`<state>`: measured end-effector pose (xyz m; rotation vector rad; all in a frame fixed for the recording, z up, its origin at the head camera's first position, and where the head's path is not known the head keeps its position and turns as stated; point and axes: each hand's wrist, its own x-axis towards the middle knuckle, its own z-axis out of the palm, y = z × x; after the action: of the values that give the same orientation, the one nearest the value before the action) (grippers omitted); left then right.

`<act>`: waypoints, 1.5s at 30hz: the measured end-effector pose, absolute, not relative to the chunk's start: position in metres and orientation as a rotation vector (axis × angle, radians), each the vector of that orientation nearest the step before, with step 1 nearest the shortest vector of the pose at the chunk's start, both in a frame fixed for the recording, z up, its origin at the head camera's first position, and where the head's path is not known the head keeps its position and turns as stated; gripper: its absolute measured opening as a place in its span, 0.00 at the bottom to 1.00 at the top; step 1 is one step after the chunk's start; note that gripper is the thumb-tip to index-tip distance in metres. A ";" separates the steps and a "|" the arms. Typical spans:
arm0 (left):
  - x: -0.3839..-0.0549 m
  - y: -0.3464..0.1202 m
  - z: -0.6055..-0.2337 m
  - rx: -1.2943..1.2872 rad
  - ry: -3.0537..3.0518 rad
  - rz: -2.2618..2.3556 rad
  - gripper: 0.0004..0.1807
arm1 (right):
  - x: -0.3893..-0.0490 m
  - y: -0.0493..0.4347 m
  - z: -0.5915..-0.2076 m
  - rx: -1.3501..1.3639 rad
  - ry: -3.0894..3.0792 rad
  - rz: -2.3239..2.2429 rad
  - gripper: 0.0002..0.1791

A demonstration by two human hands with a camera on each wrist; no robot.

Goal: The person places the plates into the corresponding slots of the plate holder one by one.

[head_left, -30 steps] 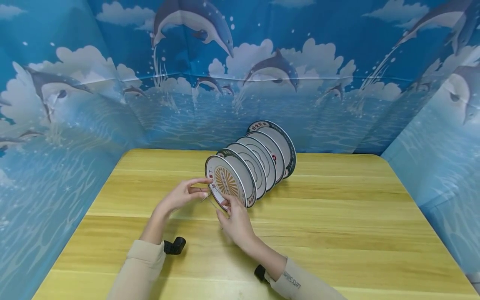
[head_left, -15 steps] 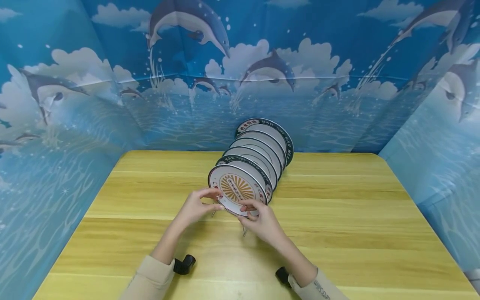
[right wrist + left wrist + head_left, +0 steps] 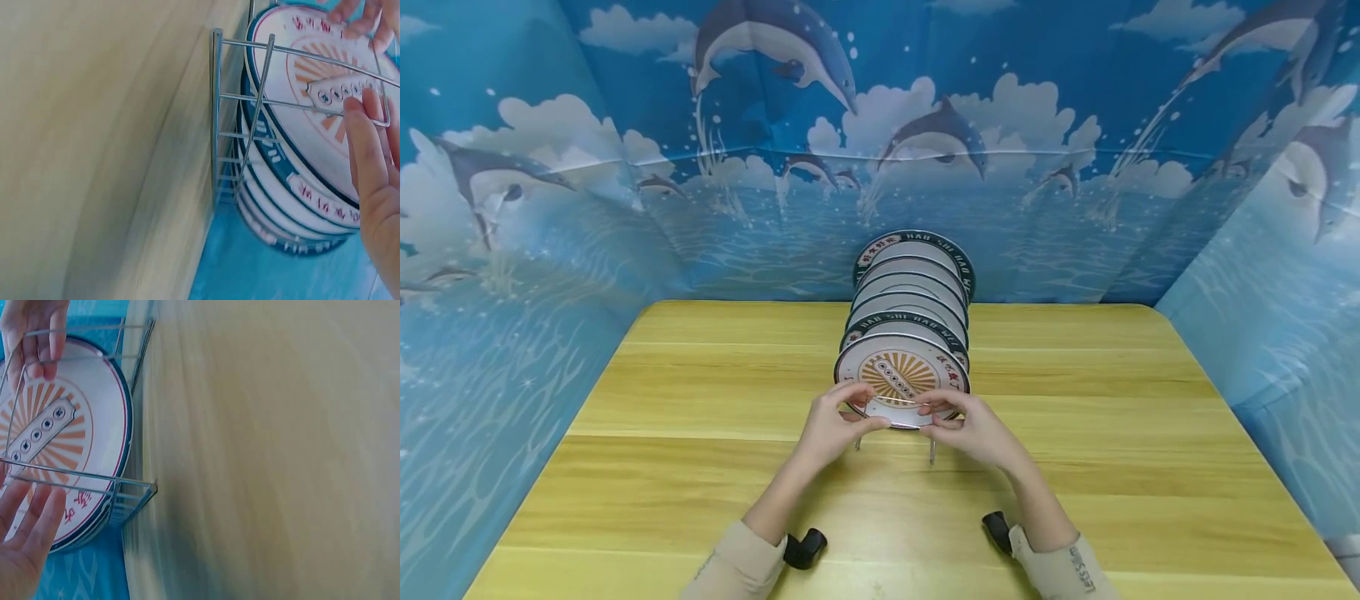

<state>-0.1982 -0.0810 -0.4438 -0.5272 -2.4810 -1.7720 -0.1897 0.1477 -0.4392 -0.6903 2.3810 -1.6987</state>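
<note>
A metal wire dish rack (image 3: 933, 452) stands on the table, pointing straight away from me. Several round plates stand on edge in it, one behind another; the front plate (image 3: 898, 375) has an orange sunburst and red lettering. My left hand (image 3: 835, 425) grips the rack's near end at its left corner, fingers over the wire. At the right corner, my right hand (image 3: 976, 429) holds the same end, its fingers (image 3: 369, 147) against the wire. In the left wrist view, the rack's wire legs (image 3: 134, 484) show in front of the plates. The rack's far part is hidden by the plates.
The wooden table (image 3: 1075, 467) extends to both sides of the rack and in front of it. A blue dolphin-print cloth (image 3: 737, 225) hangs close behind the plates and along both sides. Black wrist cameras (image 3: 805, 550) sit under both forearms.
The rack with its plates has turned from a slant to facing straight ahead, its near end swinging right. Both hands have moved right with it, keeping hold of that end.
</note>
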 end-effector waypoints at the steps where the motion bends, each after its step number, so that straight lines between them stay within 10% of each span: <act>1: -0.199 -0.079 -0.448 -0.531 -2.468 -1.751 0.22 | -0.191 0.150 -0.439 -0.698 2.367 -1.705 0.19; 45: -0.203 -0.063 -0.455 -0.687 -2.571 -1.528 0.23 | -0.214 0.189 -0.433 -0.822 2.313 -1.583 0.22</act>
<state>-0.2026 -0.0630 -0.4548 -0.6873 -2.5705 -1.5282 -0.2145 0.1887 -0.4328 -0.8223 2.3135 -1.5829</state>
